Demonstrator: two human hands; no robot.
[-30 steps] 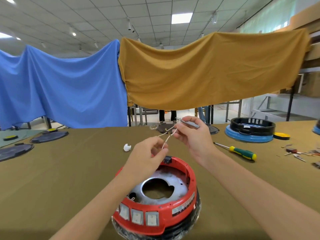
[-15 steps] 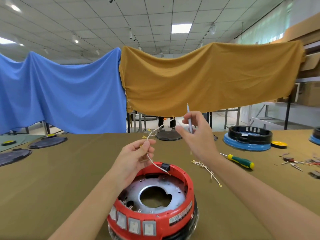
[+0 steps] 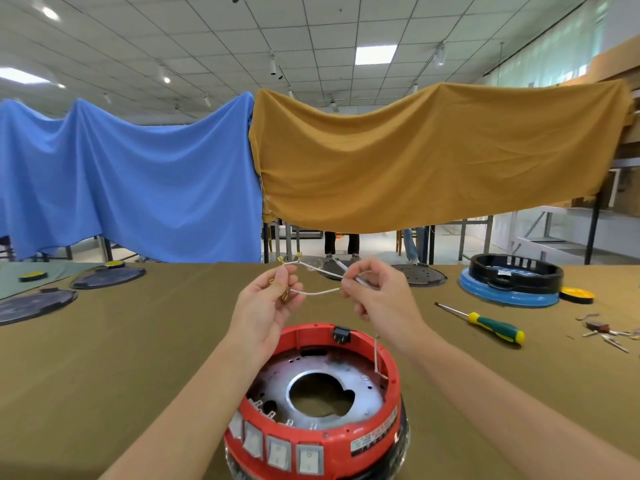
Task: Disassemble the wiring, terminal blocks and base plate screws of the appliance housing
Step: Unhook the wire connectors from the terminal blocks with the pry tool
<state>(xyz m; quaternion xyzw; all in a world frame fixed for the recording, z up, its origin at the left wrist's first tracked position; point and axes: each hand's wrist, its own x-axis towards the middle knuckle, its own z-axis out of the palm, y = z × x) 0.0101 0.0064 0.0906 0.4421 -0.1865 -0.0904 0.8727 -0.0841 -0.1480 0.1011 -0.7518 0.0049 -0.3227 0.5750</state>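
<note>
The red round appliance housing [image 3: 360, 431] sits upside down at the table's near edge, its silver base plate [image 3: 349, 375] with a central hole facing up. Both hands hover above its far rim. My left hand [image 3: 266, 306] pinches the brass-tipped ends of thin white wires [image 3: 317, 292]. My right hand [image 3: 377, 296] grips the other ends of those wires together with a thin metal tool. One more white wire [image 3: 376, 355] hangs from my right hand down inside the housing's right wall.
A green-and-yellow screwdriver [image 3: 485, 322] lies to the right. Loose removed parts [image 3: 606, 332] lie at the far right. A blue-and-black housing [image 3: 512, 280] and dark round plates [image 3: 34, 304] stand further back. Blue and ochre cloths hang behind the table.
My hands have come together over the housing, the wires now stretched between them. The wire bundle that lay on the table to the right is gone from there. The tool has tipped from upright to level.
</note>
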